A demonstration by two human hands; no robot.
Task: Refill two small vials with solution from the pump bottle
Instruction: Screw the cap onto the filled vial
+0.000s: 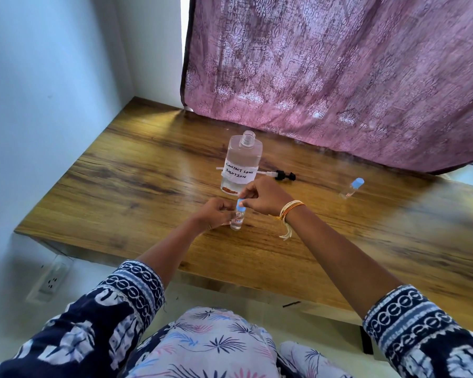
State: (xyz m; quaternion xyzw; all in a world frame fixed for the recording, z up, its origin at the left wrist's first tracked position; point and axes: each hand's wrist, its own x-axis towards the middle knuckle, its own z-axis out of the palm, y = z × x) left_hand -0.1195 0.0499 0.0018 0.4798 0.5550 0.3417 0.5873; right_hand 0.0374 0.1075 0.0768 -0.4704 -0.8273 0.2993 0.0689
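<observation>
A small clear vial [237, 221] stands upright on the wooden table [137, 192], near its front edge. My left hand [214, 213] grips the vial's body. My right hand [260, 195] pinches the vial's light blue cap [240, 204] from above. Just behind them stands the clear bottle [242, 164] labelled "contact lens solution", its neck open with no pump on it. The black pump head [284, 175] with its white tube lies on the table behind the bottle. A second vial [351, 188] with a blue cap stands at the right, apart from both hands.
A pink patterned curtain [339, 77] hangs along the table's back edge. A white wall [52, 105] closes the left side, with a socket [52, 279] below the table's front left corner.
</observation>
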